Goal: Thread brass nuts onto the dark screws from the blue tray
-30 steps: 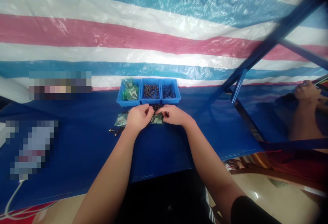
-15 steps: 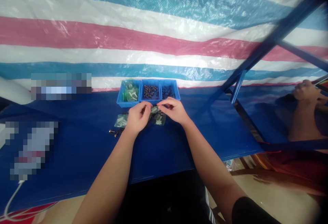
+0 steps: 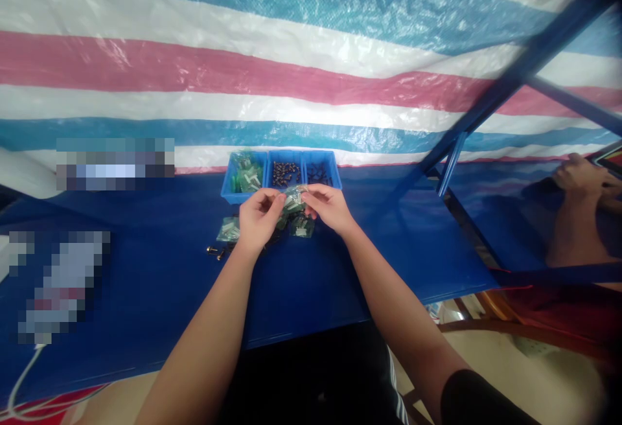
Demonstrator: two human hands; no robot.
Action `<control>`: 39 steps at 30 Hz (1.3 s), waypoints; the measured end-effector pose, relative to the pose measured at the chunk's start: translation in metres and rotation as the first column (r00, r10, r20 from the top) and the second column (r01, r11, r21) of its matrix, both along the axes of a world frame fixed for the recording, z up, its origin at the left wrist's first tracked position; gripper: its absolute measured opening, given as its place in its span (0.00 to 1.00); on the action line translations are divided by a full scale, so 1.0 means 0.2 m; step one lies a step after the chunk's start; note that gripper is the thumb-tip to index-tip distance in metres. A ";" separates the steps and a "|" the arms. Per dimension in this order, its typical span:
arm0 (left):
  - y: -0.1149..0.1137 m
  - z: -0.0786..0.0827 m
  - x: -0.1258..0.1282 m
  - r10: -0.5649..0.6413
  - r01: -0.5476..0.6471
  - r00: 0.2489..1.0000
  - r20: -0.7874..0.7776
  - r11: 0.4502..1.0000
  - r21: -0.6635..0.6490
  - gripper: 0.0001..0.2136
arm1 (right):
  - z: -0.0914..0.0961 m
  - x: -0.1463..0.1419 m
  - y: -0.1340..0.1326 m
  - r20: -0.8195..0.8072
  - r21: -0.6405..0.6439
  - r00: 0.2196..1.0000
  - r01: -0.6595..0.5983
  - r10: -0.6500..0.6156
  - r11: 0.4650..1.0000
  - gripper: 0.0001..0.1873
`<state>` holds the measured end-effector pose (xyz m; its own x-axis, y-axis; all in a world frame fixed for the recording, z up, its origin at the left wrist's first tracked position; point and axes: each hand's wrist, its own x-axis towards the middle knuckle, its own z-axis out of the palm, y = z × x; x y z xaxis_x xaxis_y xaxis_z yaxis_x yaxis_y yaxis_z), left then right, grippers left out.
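Between my two hands is a small clear plastic bag (image 3: 293, 199) with pale metal-looking pieces inside. My left hand (image 3: 260, 218) pinches its left side, and my right hand (image 3: 330, 208) pinches its right side. Just below, another filled bag (image 3: 302, 225) lies on the blue table. A further small bag (image 3: 228, 229) rests left of my left wrist, with a few loose screws (image 3: 212, 251) near it. Right behind my hands stand three joined blue bins: the left bin (image 3: 233, 198) holds bags, the middle bin (image 3: 286, 153) holds screws, the right bin (image 3: 335, 164) dark small parts.
A blurred-out device (image 3: 68, 282) with a white cable (image 3: 22, 373) lies on the table at left. Blue metal frame bars (image 3: 486, 107) rise at right. Beyond them is another person's arm (image 3: 576, 218). Striped plastic sheeting (image 3: 291, 107) hangs behind the table.
My hands have raised the small bag slightly and spread it between my fingers, so it shows more fully. At right, the other person's lower hand has gone from view.
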<state>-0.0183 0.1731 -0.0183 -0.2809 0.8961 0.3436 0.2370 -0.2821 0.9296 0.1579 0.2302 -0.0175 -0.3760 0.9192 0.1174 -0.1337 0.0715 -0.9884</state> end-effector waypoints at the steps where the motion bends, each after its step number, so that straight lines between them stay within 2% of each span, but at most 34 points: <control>1: 0.00 0.00 0.00 0.002 -0.002 1.000 0.026 1.000 -0.008 0.13 | 0.00 0.00 0.00 -0.019 -0.036 1.000 0.001 -0.002 0.999 0.21; 7: 0.01 0.01 0.01 -0.008 0.014 0.994 0.111 0.999 -0.047 0.14 | 0.02 -0.02 -0.01 -0.107 -0.139 0.992 0.048 -0.063 0.989 0.21; 11: 0.01 0.01 0.01 -0.024 0.036 0.987 0.156 0.996 -0.079 0.16 | 0.02 -0.03 -0.02 -0.189 -0.191 0.980 0.026 -0.063 0.981 0.20; 16: 0.02 0.01 0.01 0.000 0.022 0.985 0.174 0.992 -0.126 0.16 | 0.01 -0.04 -0.02 -0.236 -0.225 0.969 0.016 -0.070 0.974 0.23; 20: 0.02 0.01 0.01 0.026 -0.012 0.994 0.110 0.992 -0.126 0.14 | 0.01 -0.04 -0.01 -0.163 -0.206 0.986 -0.009 -0.025 0.979 0.25; 25: 0.01 0.01 0.00 0.039 -0.032 0.998 0.051 0.992 -0.124 0.13 | -0.01 -0.03 0.00 -0.035 -0.114 0.998 0.038 -0.042 0.993 0.23; 28: 0.02 -0.01 -0.01 0.055 -0.053 0.998 0.028 0.995 -0.080 0.13 | -0.01 -0.02 0.00 -0.025 -0.114 0.999 0.036 -0.039 0.993 0.23; 30: 0.03 -0.02 -0.01 0.064 -0.063 0.997 0.030 0.997 -0.045 0.13 | -0.01 -0.02 0.01 -0.043 -0.139 0.999 0.014 -0.020 0.990 0.23; 33: 0.03 -0.03 -0.01 0.059 -0.054 0.995 0.084 0.996 -0.071 0.14 | -0.02 -0.03 0.01 -0.048 -0.156 0.999 -0.003 -0.004 0.988 0.23; 39: 0.04 -0.04 0.00 0.059 -0.050 0.992 0.112 0.996 -0.078 0.16 | -0.04 -0.02 0.02 0.005 -0.108 0.999 0.049 -0.049 0.993 0.22</control>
<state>-0.0183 0.1811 -0.0266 -0.3634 0.9004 0.2391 0.1413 -0.2004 0.9695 0.1538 0.2345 -0.0255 -0.3302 0.9438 0.0153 -0.1305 -0.0296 -0.9910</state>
